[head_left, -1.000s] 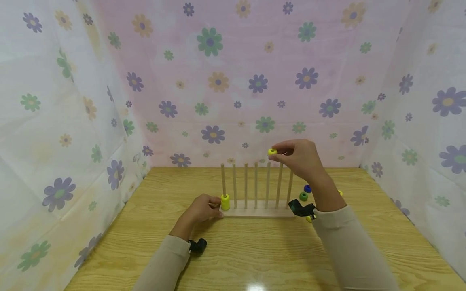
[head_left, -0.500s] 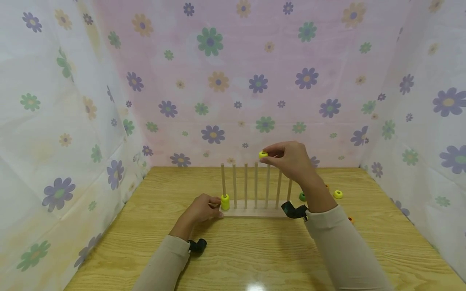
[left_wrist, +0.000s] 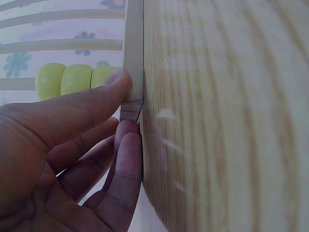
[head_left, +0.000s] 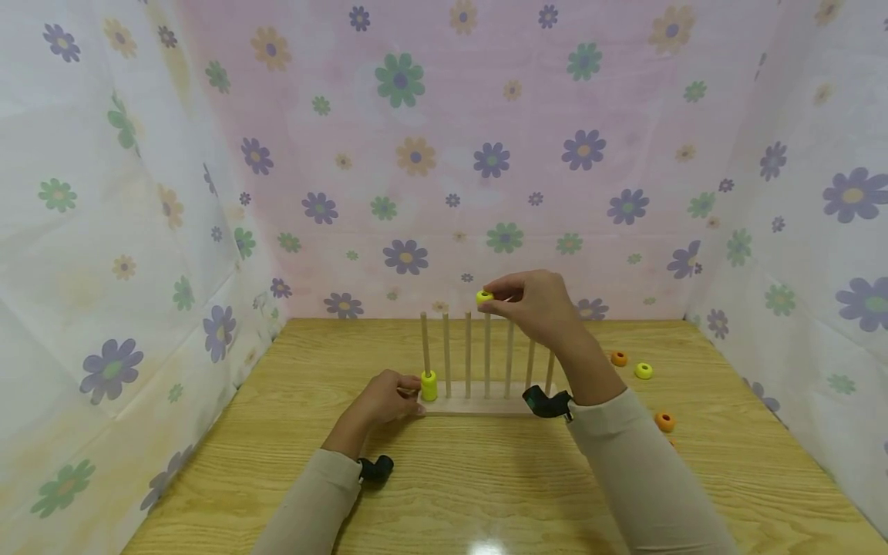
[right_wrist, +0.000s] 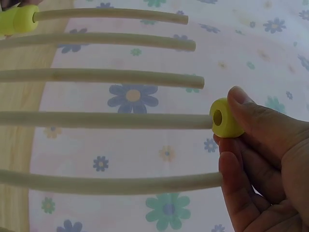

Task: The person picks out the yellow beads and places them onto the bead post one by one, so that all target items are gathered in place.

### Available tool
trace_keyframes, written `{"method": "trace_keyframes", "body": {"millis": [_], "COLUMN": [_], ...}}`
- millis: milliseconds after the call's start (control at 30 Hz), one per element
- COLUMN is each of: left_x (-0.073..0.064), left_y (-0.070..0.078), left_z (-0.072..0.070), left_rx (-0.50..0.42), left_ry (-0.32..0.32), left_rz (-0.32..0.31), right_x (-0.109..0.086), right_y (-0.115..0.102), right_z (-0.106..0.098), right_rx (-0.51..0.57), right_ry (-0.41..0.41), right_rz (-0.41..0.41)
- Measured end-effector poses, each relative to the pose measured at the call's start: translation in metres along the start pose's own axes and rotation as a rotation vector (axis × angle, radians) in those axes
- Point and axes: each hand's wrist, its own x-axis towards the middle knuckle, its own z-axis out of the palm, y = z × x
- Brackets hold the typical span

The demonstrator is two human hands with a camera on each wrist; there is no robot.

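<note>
A wooden peg stand [head_left: 479, 405] with several upright pegs sits on the table. Three yellow beads [left_wrist: 76, 81] are stacked on its leftmost peg. My left hand [head_left: 380, 399] grips the stand's left end, the thumb on the front beside the lowest bead and the fingers at the end face. Up at peg-top height, my right hand [head_left: 537, 307] pinches another yellow bead [right_wrist: 228, 126] between thumb and fingers. That bead overlaps the tip of the middle peg [right_wrist: 120, 120] in the right wrist view, its hole facing partly toward the camera.
Right of the stand lie a loose yellow bead [head_left: 644, 371] and orange beads, one farther back [head_left: 619, 359] and one nearer [head_left: 665, 421]. The right forearm covers part of that area. A flowered cloth [head_left: 444, 154] hangs behind the wooden table [head_left: 458, 493] and along both sides.
My right hand has moved left with the yellow bead, from above the pegs right of the middle to the middle peg's top. The left hand has stayed on the stand.
</note>
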Motion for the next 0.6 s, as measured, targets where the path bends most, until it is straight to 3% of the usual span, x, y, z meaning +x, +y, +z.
{"method": "trace_keyframes", "body": {"millis": [600], "left_x": [0.001], "left_y": [-0.002], "left_z": [0.0], "left_rx": [-0.014], "left_ry": [-0.007], "left_rz": [0.009], "right_x": [0.004], "right_y": [-0.017], "right_z": [0.02], "right_rx": [0.04], "right_ry": [-0.015], "right_rz": [-0.091]}}
